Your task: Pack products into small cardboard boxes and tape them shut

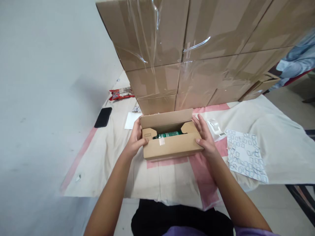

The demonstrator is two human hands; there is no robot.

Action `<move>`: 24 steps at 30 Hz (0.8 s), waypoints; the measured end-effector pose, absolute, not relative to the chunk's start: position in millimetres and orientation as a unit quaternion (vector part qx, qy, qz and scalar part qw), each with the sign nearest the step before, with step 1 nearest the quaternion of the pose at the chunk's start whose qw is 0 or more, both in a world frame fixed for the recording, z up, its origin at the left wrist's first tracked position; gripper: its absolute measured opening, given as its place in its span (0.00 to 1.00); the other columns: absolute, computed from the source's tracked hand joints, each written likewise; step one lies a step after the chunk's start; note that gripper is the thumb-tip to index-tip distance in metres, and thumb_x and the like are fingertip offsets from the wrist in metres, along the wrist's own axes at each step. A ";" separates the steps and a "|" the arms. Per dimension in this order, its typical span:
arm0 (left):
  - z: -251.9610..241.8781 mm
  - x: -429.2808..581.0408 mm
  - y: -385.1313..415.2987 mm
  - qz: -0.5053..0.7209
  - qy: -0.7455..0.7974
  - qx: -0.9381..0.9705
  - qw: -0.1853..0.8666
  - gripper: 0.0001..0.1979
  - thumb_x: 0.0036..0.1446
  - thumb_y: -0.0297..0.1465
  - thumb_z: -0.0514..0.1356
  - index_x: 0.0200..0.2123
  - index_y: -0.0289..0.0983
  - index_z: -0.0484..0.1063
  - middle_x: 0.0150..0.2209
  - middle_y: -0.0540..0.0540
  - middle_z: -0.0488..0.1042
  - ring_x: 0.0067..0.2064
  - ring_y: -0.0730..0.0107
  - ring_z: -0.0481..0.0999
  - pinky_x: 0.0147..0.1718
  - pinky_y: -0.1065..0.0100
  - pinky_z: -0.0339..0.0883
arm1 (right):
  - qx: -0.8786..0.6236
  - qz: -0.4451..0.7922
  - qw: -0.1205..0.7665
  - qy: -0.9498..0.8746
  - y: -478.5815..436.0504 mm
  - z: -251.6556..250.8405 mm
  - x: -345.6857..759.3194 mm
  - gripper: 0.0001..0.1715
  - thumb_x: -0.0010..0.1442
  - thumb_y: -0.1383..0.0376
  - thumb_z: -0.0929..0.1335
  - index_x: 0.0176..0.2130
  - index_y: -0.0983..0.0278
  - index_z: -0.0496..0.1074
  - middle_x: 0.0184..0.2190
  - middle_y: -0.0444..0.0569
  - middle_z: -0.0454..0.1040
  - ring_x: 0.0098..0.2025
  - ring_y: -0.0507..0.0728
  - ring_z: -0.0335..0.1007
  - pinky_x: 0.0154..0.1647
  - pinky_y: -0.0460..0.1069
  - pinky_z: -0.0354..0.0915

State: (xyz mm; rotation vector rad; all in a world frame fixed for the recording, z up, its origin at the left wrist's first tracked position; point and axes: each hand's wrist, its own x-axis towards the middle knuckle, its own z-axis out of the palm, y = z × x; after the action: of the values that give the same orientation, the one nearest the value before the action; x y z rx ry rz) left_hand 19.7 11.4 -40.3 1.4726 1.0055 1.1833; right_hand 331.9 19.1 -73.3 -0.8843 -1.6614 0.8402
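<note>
A small brown cardboard box (172,148) with its top open is at the middle of the cloth-covered table. Inside it lies a green item with printed text (169,134), partly hidden by the front panel and the end flaps. The box's left end is gripped by my left hand (135,137), thumb on the front edge. Round the right end are the fingers of my right hand (205,137), its thumb also at the front. A small piece of clear tape (161,141) sticks to the front panel.
Large taped cardboard boxes (157,78) are stacked behind. On the left are a black phone (103,117), a red packet (121,93) and white paper (132,120). To the right are a white tape dispenser (216,129), a patterned sheet (246,155) and another person's sleeve (299,62).
</note>
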 end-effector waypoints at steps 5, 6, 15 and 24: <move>-8.4 4.6 52.8 0.379 0.440 0.696 0.422 0.27 0.49 0.33 0.67 0.55 0.39 0.75 0.57 0.40 0.77 0.59 0.49 0.76 0.60 0.52 0.71 | -0.362 0.330 0.529 -0.693 50.0 -76.9 340.0 0.51 0.64 0.38 0.65 0.75 0.50 0.46 0.72 0.52 0.59 0.74 0.68 0.57 0.72 0.66 0.59; 0.9 2.3 59.2 0.356 0.440 0.706 0.426 0.24 0.50 0.32 0.67 0.53 0.39 0.77 0.55 0.41 0.78 0.57 0.49 0.78 0.58 0.52 0.72 | -0.365 0.323 0.528 -0.695 53.7 -77.2 341.6 0.50 0.64 0.39 0.65 0.75 0.49 0.47 0.73 0.51 0.58 0.74 0.68 0.56 0.72 0.66 0.59; 92.2 32.8 61.7 0.345 0.417 0.711 0.449 0.19 0.61 0.33 0.60 0.54 0.33 0.77 0.50 0.51 0.82 0.58 0.47 0.78 0.45 0.48 0.76 | -0.403 0.269 0.509 -0.711 51.0 -72.5 338.7 0.49 0.65 0.39 0.60 0.76 0.51 0.44 0.72 0.53 0.57 0.74 0.73 0.55 0.72 0.72 0.58; 83.4 40.9 59.3 0.304 0.467 0.725 0.404 0.29 0.69 0.43 0.42 0.55 0.34 0.76 0.50 0.51 0.80 0.58 0.49 0.78 0.46 0.58 0.74 | -0.368 0.375 0.622 -0.581 41.4 -62.9 314.1 0.39 0.56 0.52 0.69 0.66 0.51 0.69 0.68 0.46 0.66 0.75 0.74 0.51 0.73 0.75 0.48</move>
State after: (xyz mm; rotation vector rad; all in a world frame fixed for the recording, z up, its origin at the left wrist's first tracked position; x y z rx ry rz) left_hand 40.9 59.3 83.4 1.8308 1.1795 0.7683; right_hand 314.1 41.4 -62.9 -0.8452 -1.3343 0.8620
